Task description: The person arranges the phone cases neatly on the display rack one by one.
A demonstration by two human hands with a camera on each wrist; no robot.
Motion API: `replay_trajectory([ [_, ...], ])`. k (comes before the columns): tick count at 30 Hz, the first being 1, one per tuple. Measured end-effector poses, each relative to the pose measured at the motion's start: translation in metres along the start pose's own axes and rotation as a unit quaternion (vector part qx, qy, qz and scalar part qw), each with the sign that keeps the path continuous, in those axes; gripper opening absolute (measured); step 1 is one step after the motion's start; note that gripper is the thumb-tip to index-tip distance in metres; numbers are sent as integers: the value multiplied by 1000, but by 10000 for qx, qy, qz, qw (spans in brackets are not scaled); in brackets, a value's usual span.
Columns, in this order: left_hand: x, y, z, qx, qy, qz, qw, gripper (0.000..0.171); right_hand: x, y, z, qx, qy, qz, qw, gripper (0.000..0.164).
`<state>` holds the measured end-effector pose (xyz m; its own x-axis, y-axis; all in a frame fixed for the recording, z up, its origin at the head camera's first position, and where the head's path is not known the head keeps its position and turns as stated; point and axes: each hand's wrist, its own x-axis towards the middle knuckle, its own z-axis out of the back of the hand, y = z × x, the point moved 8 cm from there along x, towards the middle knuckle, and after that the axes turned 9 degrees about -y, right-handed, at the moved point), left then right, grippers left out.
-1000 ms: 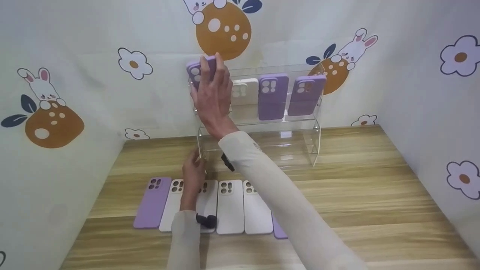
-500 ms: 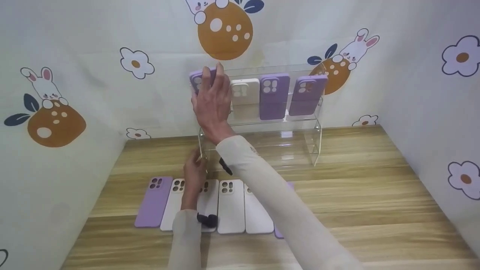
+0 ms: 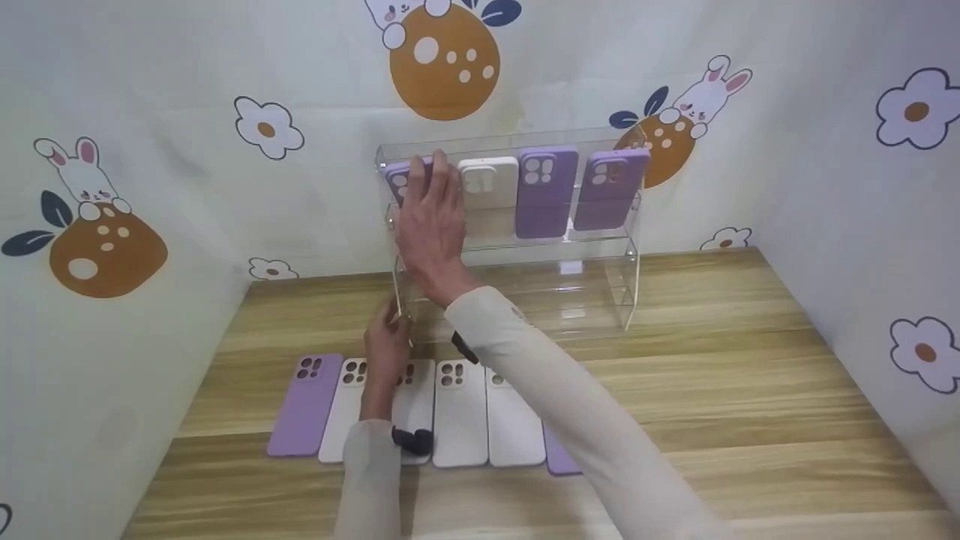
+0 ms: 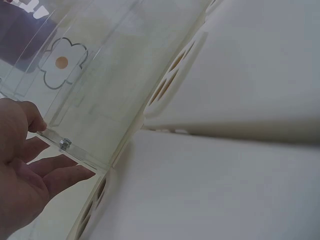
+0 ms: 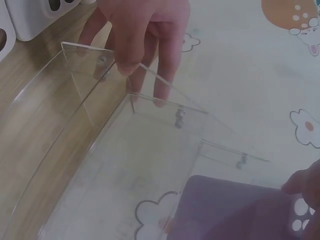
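Note:
A clear acrylic tiered display stand (image 3: 630, 292) stands at the back of the table. My right hand (image 3: 435, 232) holds a purple phone case (image 3: 396, 178) at the left end of the upper tier, fingers over its top and back. In the right wrist view, the thumb lies at the edge of that case (image 5: 225, 210), near the camera holes. Low at the stand's left side, my left hand (image 3: 386, 349) pinches the side panel between thumb and fingers. In the left wrist view, the thumb presses the panel (image 4: 75, 147) from above, close to a small metal bolt.
Along the same tier lean a white case (image 3: 491, 195) and two purple cases (image 3: 547, 206). In front of the stand, a row of several cases lies flat, with a purple case (image 3: 304, 409) at its left end and white cases (image 3: 460, 420) in the middle. A patterned wall rises behind.
My right hand has lowered the purple case from above the stand's top edge down onto the upper tier, shifting slightly right. My left hand has kept its place on the side panel.

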<state>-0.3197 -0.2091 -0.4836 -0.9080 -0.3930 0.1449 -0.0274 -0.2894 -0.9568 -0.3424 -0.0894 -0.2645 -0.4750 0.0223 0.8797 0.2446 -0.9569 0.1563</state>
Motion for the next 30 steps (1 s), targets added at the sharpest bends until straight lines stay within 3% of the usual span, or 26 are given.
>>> replay_trajectory([
  [4,1,1,2,-44,-57,44,10000,48,1,1,11,264,75,332,9991,52],
  [9,1,0,3,-105,-120,62,9999,49,-2,-8,35,1185,71,602,9911,51],
  [18,0,0,2,-78,-77,60,9999,51,-23,-56,88,2296,-495,1062,9662,50],
  [23,-1,2,2,-131,-70,107,9998,52,-42,-93,103,2744,-390,869,9569,55],
  [30,0,0,-2,-131,-38,15,9999,53,-66,-148,110,3218,87,164,9466,55],
])
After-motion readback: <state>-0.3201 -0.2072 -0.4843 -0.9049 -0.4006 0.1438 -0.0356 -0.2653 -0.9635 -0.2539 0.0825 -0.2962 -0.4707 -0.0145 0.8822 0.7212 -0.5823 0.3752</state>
